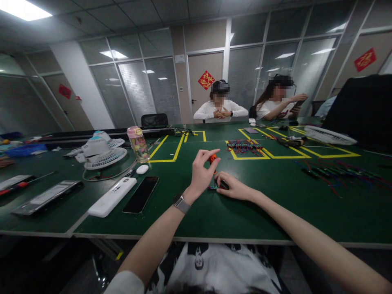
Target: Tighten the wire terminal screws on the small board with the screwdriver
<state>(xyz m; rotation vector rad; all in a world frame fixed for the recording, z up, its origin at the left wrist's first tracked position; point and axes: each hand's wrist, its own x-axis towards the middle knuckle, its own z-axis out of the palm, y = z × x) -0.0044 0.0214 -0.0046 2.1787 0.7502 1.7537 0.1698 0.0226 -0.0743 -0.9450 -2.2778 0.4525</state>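
My left hand (202, 173) curls its thumb and fingers around the orange handle of a screwdriver (213, 160), held upright over the table. Its thin shaft points down at a small green circuit board (212, 188) lying on the green tabletop. Low on the table, my right hand (234, 186) has its fingers bent and pinched at the board's right side. A black piece (225, 185) shows beside those fingers; its kind is not clear. My hands partly hide the board, and the exact contact of the screwdriver's tip cannot be made out.
Left of my arms lie a black phone (141, 194), a white power bank (113, 196) and a white earphone case (142, 169). A bottle (138, 143) and fans (105, 153) stand beyond. Wired boards (245, 148) lie ahead, more (339, 170) rightward. Two people sit opposite.
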